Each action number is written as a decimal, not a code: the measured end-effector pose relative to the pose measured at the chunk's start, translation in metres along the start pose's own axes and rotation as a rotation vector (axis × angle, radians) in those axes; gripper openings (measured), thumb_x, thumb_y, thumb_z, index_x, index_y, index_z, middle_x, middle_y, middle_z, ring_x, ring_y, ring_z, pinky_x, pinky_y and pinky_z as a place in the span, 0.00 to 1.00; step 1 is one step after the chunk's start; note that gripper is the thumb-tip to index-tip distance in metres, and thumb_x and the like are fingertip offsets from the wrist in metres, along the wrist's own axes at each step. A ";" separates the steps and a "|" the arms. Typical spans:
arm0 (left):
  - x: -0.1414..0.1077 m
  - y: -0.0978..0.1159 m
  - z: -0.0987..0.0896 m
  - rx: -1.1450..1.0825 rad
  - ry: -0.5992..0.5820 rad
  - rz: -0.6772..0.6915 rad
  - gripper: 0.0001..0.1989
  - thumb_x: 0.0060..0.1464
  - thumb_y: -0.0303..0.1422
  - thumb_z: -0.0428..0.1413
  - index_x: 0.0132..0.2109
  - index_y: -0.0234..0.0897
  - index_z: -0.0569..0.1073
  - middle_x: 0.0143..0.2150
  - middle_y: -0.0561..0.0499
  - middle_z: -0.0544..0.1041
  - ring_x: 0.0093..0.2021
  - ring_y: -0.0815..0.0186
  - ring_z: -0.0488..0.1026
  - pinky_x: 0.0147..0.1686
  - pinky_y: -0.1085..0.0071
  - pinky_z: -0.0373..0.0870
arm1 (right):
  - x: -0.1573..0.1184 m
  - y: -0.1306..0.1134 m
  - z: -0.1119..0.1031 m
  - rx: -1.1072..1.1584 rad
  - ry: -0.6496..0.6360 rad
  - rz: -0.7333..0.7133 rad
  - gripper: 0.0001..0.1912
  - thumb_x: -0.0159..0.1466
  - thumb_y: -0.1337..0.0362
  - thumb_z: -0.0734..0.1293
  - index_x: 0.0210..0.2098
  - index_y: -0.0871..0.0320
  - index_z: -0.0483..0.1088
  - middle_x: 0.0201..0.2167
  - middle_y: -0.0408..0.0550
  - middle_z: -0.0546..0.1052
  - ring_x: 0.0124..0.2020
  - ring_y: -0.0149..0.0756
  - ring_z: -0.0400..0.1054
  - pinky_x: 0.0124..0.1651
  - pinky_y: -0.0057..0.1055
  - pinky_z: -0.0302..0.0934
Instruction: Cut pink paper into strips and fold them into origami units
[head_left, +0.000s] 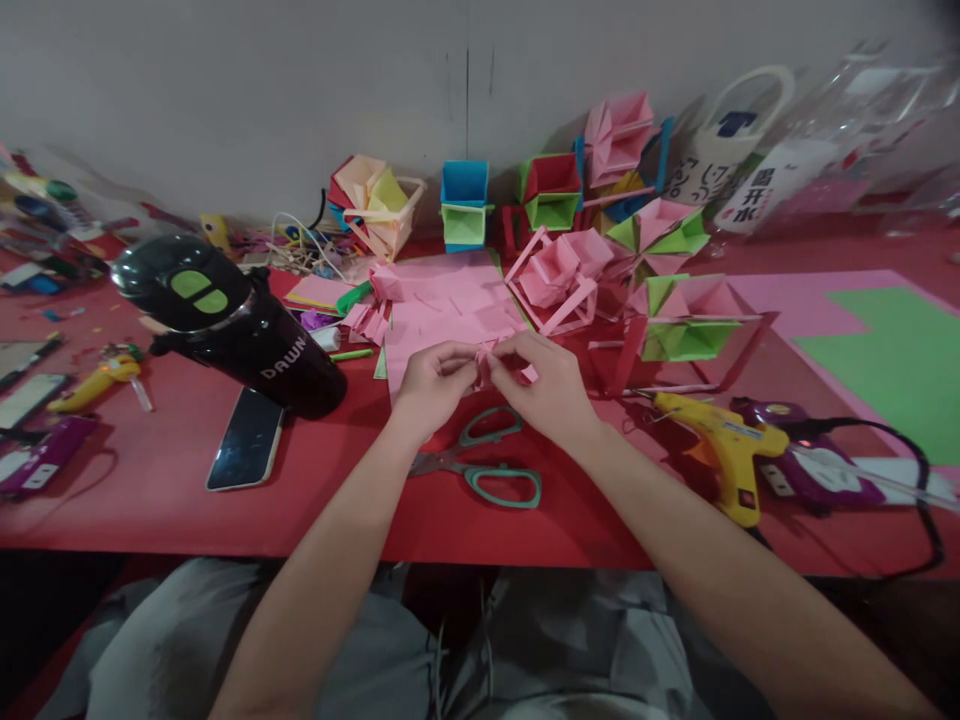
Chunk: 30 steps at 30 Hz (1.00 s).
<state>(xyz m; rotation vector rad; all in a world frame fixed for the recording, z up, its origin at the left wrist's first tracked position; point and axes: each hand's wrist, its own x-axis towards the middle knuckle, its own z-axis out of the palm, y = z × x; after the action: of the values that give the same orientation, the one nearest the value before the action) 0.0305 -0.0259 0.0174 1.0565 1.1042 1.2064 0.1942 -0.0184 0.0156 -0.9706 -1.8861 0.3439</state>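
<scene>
Between my two hands is a small piece of folded pink paper [484, 366], pinched by the fingertips of both. My left hand [435, 385] closes on it from the left, and my right hand [544, 385] from the right; the fingers hide most of its shape. Just below them, scissors with green handles [499, 487] lie on the red table, blades pointing left. Behind my hands a stack of pink paper sheets [442, 295] lies flat, with loose pink pieces on it.
Folded paper boxes [559, 270] crowd the back and right. A yellow glue gun [727, 445] rests at right beside a purple power strip [817, 470]. At left stand a black tumbler [255, 340] and a phone [246, 440]. Pink and green sheets [892, 370] lie far right.
</scene>
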 end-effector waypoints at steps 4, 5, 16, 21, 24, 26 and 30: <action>0.000 -0.001 0.000 0.036 -0.015 0.013 0.11 0.46 0.30 0.62 0.39 0.34 0.79 0.31 0.53 0.79 0.32 0.70 0.76 0.40 0.69 0.78 | 0.000 0.000 0.000 -0.002 -0.021 0.010 0.06 0.61 0.73 0.66 0.33 0.56 0.72 0.32 0.47 0.77 0.34 0.38 0.71 0.41 0.36 0.65; 0.000 -0.001 0.000 0.045 -0.019 0.015 0.11 0.46 0.30 0.62 0.40 0.34 0.80 0.31 0.52 0.80 0.32 0.70 0.76 0.40 0.69 0.78 | 0.000 0.000 0.001 -0.002 -0.022 0.013 0.06 0.61 0.73 0.66 0.33 0.56 0.72 0.32 0.47 0.77 0.34 0.38 0.71 0.40 0.36 0.65; 0.000 0.000 0.002 0.036 -0.031 0.017 0.10 0.44 0.27 0.60 0.38 0.34 0.79 0.31 0.53 0.79 0.32 0.70 0.77 0.39 0.71 0.77 | 0.001 -0.001 0.001 -0.002 -0.025 -0.005 0.07 0.60 0.74 0.66 0.29 0.56 0.69 0.29 0.46 0.73 0.33 0.38 0.68 0.39 0.36 0.62; 0.002 -0.003 0.001 0.105 -0.044 0.086 0.10 0.45 0.26 0.59 0.38 0.33 0.79 0.34 0.50 0.81 0.34 0.68 0.78 0.39 0.72 0.75 | 0.002 -0.002 0.000 0.000 -0.034 -0.005 0.07 0.59 0.74 0.66 0.29 0.56 0.68 0.29 0.46 0.72 0.33 0.38 0.67 0.38 0.36 0.61; 0.002 -0.003 0.000 0.120 -0.053 0.110 0.10 0.46 0.25 0.58 0.38 0.34 0.79 0.34 0.50 0.82 0.35 0.68 0.78 0.39 0.72 0.75 | 0.002 -0.002 0.000 0.006 -0.037 0.002 0.07 0.59 0.74 0.66 0.29 0.56 0.68 0.29 0.46 0.72 0.33 0.38 0.67 0.38 0.36 0.61; 0.002 -0.002 0.000 0.127 -0.060 0.113 0.10 0.46 0.25 0.58 0.38 0.34 0.79 0.34 0.50 0.82 0.35 0.68 0.79 0.39 0.72 0.75 | 0.002 -0.002 0.000 0.009 -0.034 0.009 0.07 0.59 0.74 0.66 0.29 0.56 0.68 0.29 0.46 0.72 0.33 0.38 0.67 0.39 0.36 0.61; 0.002 -0.003 0.000 0.133 -0.059 0.099 0.09 0.48 0.26 0.59 0.39 0.34 0.79 0.32 0.50 0.81 0.33 0.68 0.78 0.38 0.71 0.75 | 0.002 -0.001 0.000 0.011 -0.034 0.014 0.07 0.59 0.73 0.66 0.28 0.56 0.68 0.29 0.46 0.72 0.33 0.38 0.67 0.38 0.36 0.61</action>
<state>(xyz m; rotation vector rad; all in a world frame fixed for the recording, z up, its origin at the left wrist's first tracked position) 0.0307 -0.0241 0.0138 1.2533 1.1090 1.1848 0.1933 -0.0183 0.0175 -0.9772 -1.9065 0.3807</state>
